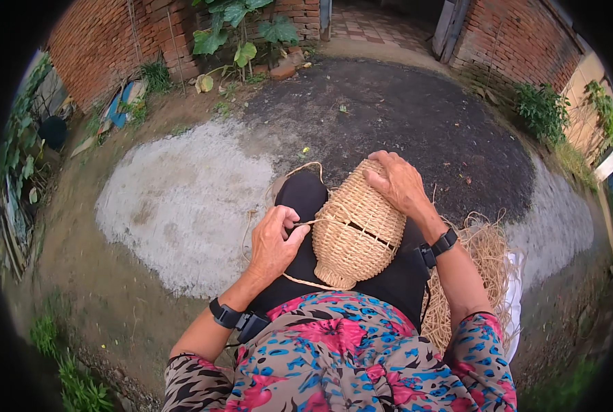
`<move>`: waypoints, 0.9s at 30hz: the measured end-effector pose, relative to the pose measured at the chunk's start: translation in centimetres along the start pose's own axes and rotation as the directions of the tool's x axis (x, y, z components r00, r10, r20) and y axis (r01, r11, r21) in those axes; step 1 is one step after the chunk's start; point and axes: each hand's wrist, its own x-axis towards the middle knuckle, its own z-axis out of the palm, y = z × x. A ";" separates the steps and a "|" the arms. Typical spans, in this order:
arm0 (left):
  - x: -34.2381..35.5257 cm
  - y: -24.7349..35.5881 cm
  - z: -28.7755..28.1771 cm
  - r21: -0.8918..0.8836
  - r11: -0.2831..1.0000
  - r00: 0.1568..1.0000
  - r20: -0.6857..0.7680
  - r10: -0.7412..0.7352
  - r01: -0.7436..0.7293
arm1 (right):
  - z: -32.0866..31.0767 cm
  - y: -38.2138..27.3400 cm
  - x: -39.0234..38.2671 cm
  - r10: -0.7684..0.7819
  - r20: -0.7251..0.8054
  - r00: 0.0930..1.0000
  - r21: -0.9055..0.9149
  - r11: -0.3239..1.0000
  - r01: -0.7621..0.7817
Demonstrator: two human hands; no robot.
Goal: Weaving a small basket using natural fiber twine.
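A pale woven straw basket (pixel 351 250), rounded with a narrow neck toward me, lies on my lap over black trousers. A dark slit runs across its weave. My right hand (pixel 396 184) grips its far end, fingers curled over the rim. At the basket's left side my left hand (pixel 277 240) pinches a twisted straw cord (pixel 315 221) that runs to the weave near the slit. More of this cord loops beyond my knee and below my left hand. What lies under the basket is hidden.
A heap of loose straw strands (pixel 475 275) lies at my right beside a white sheet (pixel 514 302). The ground ahead has a grey concrete patch (pixel 183 199) and a dark patch (pixel 416 123). Brick walls (pixel 93 48), leafy plants (pixel 234 27) and a doorway stand farther off.
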 end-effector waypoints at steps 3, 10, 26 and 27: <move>-1.7 0.2 -1.2 0.132 0.977 0.961 0.242 0.135 -0.170 | -1.1 1.4 -3.4 0.036 -0.192 0.981 0.218 0.976 0.007; -1.7 -0.7 0.4 -0.241 0.924 0.887 0.427 -0.175 0.298 | -2.0 3.4 -9.8 0.197 -0.337 0.921 0.535 0.845 0.015; -3.7 1.8 -1.0 -0.181 0.952 0.801 0.514 0.306 -0.248 | -5.5 1.1 -4.3 -0.013 -0.156 0.988 0.048 0.999 0.021; -3.6 1.6 -1.0 -0.184 0.971 0.798 0.557 0.229 -0.151 | -5.4 1.2 -4.1 -0.017 -0.160 0.987 0.049 0.998 0.026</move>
